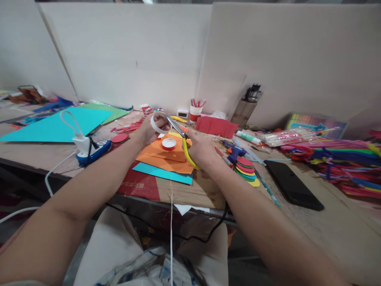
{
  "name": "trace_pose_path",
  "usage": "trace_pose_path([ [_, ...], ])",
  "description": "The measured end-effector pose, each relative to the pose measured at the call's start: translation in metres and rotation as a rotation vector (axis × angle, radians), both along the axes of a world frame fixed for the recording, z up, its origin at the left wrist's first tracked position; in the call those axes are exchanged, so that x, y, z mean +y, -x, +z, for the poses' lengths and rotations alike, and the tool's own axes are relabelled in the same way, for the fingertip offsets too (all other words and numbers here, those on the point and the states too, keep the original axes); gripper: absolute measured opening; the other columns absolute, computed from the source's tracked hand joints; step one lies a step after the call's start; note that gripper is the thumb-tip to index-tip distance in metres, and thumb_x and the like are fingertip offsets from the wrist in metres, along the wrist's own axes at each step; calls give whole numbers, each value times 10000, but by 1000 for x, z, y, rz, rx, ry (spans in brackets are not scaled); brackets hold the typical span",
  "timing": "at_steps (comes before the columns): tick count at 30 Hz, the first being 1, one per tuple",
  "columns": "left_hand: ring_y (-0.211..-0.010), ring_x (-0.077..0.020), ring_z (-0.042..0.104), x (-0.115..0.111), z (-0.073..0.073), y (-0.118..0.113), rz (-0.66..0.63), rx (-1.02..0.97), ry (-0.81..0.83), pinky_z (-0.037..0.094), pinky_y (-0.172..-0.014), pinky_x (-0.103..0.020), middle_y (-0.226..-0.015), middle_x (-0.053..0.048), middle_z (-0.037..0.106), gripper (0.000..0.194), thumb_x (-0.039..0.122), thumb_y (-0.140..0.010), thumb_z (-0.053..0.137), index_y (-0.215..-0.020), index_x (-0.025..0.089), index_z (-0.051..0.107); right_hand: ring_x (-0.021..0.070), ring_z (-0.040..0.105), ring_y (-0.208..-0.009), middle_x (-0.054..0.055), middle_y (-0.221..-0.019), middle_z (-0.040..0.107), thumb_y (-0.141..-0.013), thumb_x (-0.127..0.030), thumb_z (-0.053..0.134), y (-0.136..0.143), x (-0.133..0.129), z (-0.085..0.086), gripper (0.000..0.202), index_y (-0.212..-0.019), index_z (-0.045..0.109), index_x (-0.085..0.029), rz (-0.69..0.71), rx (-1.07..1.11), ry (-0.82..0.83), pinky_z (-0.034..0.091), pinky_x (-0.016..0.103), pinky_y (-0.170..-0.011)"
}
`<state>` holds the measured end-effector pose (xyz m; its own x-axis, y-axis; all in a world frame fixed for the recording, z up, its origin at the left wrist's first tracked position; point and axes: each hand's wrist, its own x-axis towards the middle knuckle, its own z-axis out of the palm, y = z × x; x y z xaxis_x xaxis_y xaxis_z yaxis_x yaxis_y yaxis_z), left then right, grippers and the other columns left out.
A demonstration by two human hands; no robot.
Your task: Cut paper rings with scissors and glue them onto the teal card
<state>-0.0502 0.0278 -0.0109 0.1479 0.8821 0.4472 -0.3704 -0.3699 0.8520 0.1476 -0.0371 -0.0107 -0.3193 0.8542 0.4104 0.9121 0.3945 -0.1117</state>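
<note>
While the left hand point(149, 130) pinches a white loop point(154, 126), fingers curled close, the right hand point(202, 149) grips scissors point(180, 130), fingers wrapped round; blade gap unclear. Step: apparently trimming the loop above orange sheets point(149, 153). Next move calls for fingertips clear of blades. Obstruction: red-rimmed disc point(169, 146) beneath. Right: phone point(291, 184).

Room to pass nearside of black phone point(293, 184); bottle point(243, 111), red sheet point(217, 126) obstruct rear.

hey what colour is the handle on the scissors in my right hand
The scissors handle is yellow; it shows best in the head view.
</note>
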Motion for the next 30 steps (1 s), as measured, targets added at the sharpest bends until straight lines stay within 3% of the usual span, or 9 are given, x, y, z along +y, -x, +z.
trace_pose_path([
  [9,-487,-73,523,2,-3,1,-109,29,-41,385,-448,-180,-568,4,571,249,302,-661,815,-701,138,632,249,602,-866,108,-1099,626,-898,-355,468,-1,-2,-1,382,-1253,566,-253,9,20,-42,424,321,-696],
  [14,-463,-68,507,-3,0,-1,-58,64,-9,372,-437,-180,-530,13,546,229,262,-689,790,-653,141,599,254,597,-937,101,-1127,636,-886,-351,491,-1,0,-2,367,-1225,585,-244,28,43,-41,424,326,-749],
  [23,-497,-111,600,-15,12,-8,37,46,81,507,-523,-230,-587,17,602,182,292,-786,668,-767,150,556,257,597,-938,98,-1102,648,-881,-330,483,-1,2,-3,367,-1219,595,-242,26,48,-42,418,330,-750],
  [30,-510,-108,598,-6,5,-2,7,64,16,486,-519,-222,-594,4,612,202,297,-754,713,-771,143,584,254,592,-917,97,-1092,647,-871,-323,492,-1,2,-3,381,-1229,593,-243,25,48,-34,413,327,-744],
])
